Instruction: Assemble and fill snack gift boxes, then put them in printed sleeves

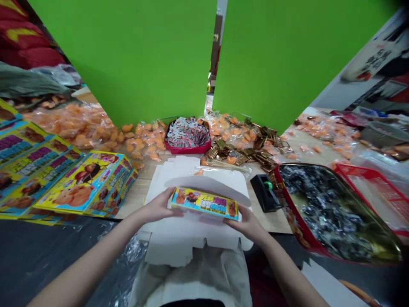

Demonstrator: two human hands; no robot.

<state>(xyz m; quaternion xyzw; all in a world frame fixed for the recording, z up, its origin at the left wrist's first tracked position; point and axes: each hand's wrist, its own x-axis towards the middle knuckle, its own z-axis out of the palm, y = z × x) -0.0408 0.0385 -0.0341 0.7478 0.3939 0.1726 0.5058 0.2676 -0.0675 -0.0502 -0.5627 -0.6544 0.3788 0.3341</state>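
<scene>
Between my two hands is a printed cardboard box, yellow and blue with pictures on its narrow side. My left hand grips its left end, and my right hand grips its right end. Behind the printed side rises a white curved flap. White unprinted cardboard sheets lie beneath it, reaching over the table's front edge onto my lap. Whether the flap belongs to the held box, I cannot tell.
Finished-looking printed boxes are stacked at left. A red tray of small packets, orange bagged pieces and gold sachets lie behind. A black tape dispenser and a red-rimmed tin stand at right. Green panels rise behind.
</scene>
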